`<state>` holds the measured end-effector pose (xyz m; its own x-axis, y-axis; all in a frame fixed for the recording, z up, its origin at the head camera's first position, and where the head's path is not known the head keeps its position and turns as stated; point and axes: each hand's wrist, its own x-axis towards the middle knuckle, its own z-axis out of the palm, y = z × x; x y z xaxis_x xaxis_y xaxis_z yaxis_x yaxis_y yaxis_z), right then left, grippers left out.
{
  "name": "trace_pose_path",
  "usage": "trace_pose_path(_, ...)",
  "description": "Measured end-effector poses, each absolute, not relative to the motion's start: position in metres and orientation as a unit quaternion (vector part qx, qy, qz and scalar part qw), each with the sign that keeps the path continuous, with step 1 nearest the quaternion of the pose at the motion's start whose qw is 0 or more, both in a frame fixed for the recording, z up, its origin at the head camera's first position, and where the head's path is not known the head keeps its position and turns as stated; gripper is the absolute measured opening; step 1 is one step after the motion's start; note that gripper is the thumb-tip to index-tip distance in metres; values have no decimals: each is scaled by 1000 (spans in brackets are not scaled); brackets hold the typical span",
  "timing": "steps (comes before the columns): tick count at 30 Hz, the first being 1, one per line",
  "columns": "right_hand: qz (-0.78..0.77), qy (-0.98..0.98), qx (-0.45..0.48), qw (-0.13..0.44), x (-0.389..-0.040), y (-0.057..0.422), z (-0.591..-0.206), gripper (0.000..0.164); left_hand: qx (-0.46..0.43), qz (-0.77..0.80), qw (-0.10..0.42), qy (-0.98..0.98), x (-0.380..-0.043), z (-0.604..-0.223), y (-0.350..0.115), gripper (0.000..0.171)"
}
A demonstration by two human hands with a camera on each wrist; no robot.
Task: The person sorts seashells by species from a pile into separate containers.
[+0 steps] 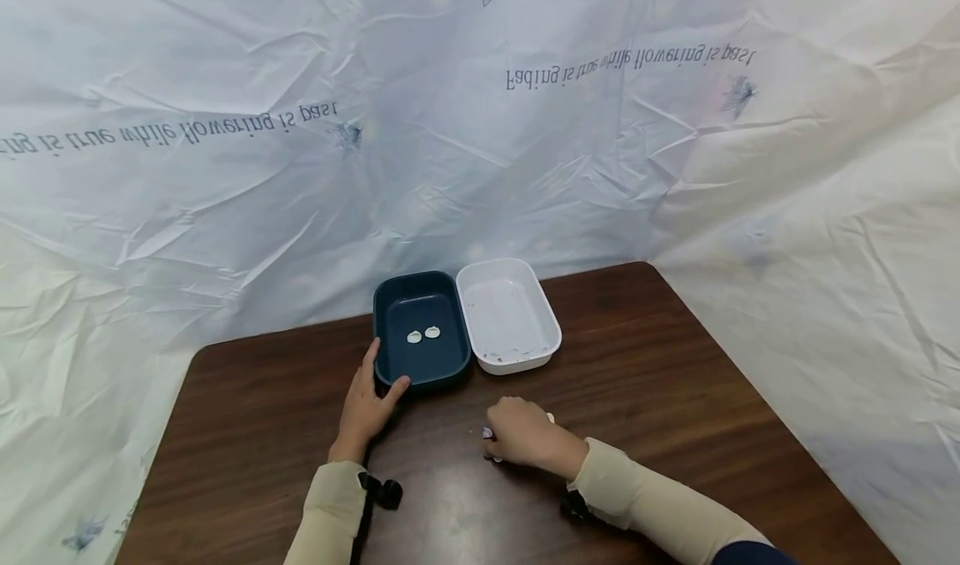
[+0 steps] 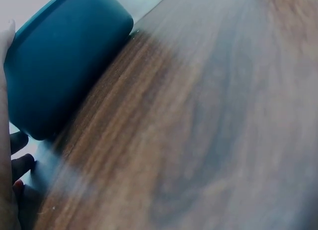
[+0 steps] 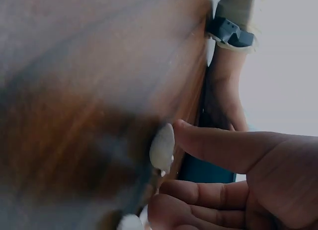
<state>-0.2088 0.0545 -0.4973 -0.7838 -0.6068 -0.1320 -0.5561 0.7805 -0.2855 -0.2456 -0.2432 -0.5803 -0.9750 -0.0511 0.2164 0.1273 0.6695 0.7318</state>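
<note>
My left hand (image 1: 365,407) is spread at the near left corner of a dark blue tray (image 1: 382,302), its thumb at the near rim and its fingers straight along the left side. In the left wrist view the tray's outer wall (image 2: 64,61) fills the upper left. Two pale shells (image 1: 432,332) lie inside the tray. Low over the table, my right hand (image 1: 525,436) has its fingers curled, and a small whitish shell (image 3: 162,148) is pinched between thumb and fingers. Another white piece (image 3: 131,222) lies beneath the curled fingers, partly hidden.
A white tray (image 1: 506,298) stands against the blue tray's right side, with small dark bits at its near end. Both are near the back edge of the brown wooden table (image 1: 637,382). A pale printed sheet (image 1: 450,132) hangs behind and beside the table.
</note>
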Motion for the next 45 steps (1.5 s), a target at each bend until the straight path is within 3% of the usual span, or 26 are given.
trace_pose_path(13, -67, 935, -335, 92, -199, 51, -500, 7, -26, -411, 109, -904, -245, -581, -244, 94)
trace_pose_path(19, -63, 931, -347, 92, -195, 51, -495, 16, -28, -408, 115, -905, -245, -582, -244, 93)
trace_pose_path(31, -79, 923, -364, 97, -197, 54, -489, 15, -29, -414, 114, -903, -245, -583, -244, 93)
trace_pose_path(39, -97, 909, -391, 111, -205, 50, -476, 34, -25, -417, 109, -902, -245, -582, -244, 93)
trace_pose_path(45, -81, 909, -396, 98, -215, 45, -464, 29, -23, -417, 108, -902, -245, -582, -243, 94)
